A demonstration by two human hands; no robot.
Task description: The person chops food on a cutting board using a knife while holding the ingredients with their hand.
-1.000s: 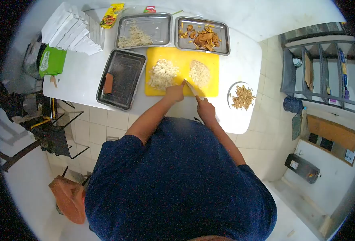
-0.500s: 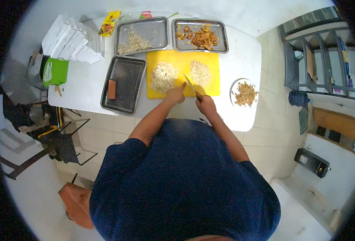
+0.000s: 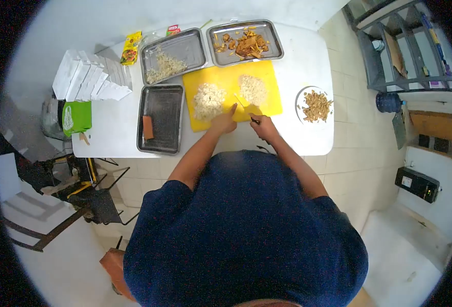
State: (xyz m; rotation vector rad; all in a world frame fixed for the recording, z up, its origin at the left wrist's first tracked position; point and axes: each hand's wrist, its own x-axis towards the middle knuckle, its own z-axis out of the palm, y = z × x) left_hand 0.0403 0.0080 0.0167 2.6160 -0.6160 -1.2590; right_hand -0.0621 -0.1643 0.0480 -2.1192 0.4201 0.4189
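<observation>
My right hand (image 3: 263, 127) is closed round the dark handle of a knife (image 3: 243, 102), whose blade points up and left over the yellow cutting board (image 3: 230, 77). Beside the blade, my left hand (image 3: 223, 122) rests at the board's near edge, its index finger stretched out and nothing visible in it. Just beyond it lies a pile of pale chopped pieces (image 3: 209, 101). A second, finer chopped pile (image 3: 253, 90) sits on the board's right side, past the knife.
Behind the board stand a tray with pale shreds (image 3: 167, 66) and a tray of browned pieces (image 3: 249, 43). A dark tray (image 3: 159, 112) holding a reddish-brown block (image 3: 147, 127) is at left. A plate of brown pieces (image 3: 315, 106) is at right. White boxes (image 3: 85, 77) lean far left.
The whole view has turned and shifted slightly. The right hand and knife have moved a little against the board; the left hand stays near the same place, and the piles look alike.
</observation>
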